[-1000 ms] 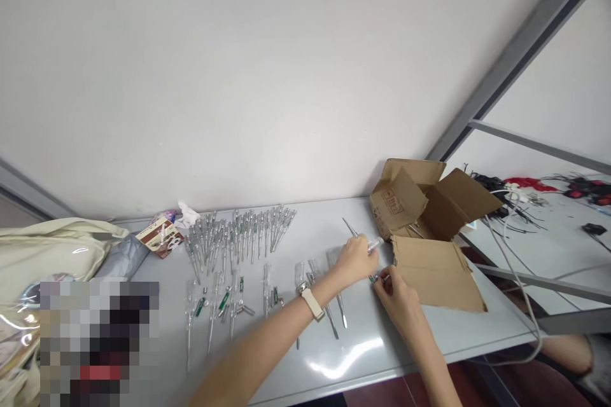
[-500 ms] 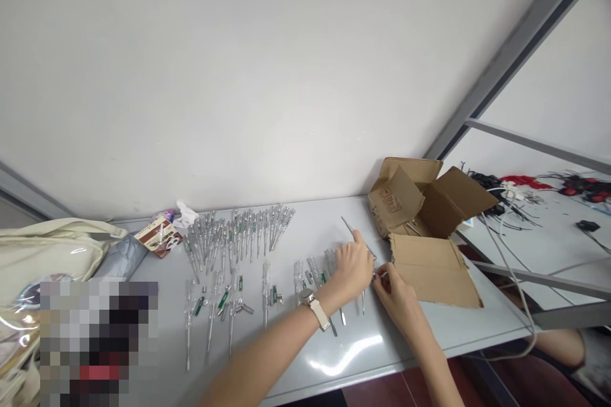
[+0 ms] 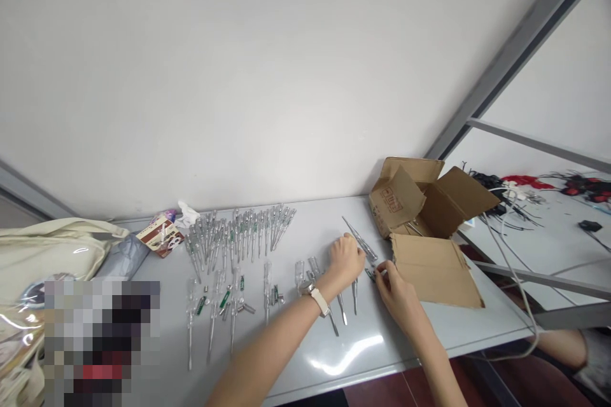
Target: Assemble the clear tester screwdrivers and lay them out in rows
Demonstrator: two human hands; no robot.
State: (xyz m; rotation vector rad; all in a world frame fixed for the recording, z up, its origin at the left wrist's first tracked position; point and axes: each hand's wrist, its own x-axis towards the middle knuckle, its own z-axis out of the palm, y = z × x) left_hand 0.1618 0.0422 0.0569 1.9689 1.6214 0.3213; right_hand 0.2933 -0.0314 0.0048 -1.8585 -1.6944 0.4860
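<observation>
My left hand [image 3: 347,259], with a watch on its wrist, is closed over the handle end of a clear-handled screwdriver [image 3: 355,301]; its metal shaft sticks out below the fingers. Close by on the right, my right hand [image 3: 396,292] has thumb and forefinger together at a small green part [image 3: 369,274]. Behind the hands lies another screwdriver [image 3: 363,241], slanting toward the box. Left of my left hand, several clear-handled screwdrivers [image 3: 267,296] lie spaced in a row, with small green parts [image 3: 224,299] and metal bits [image 3: 245,307] beside them.
A dense group of screwdrivers [image 3: 238,232] lies along the wall. The open cardboard box [image 3: 389,206] stands at the back right, one flap [image 3: 434,270] flat on the table. A cream bag [image 3: 57,254] and snack wrapper [image 3: 162,235] are at the left. A white cable [image 3: 518,280] hangs at the right.
My left hand has shifted slightly left and nearer the table, the screwdriver shaft below it moving along. The green part by my right fingertips now shows. My right hand has barely moved.
</observation>
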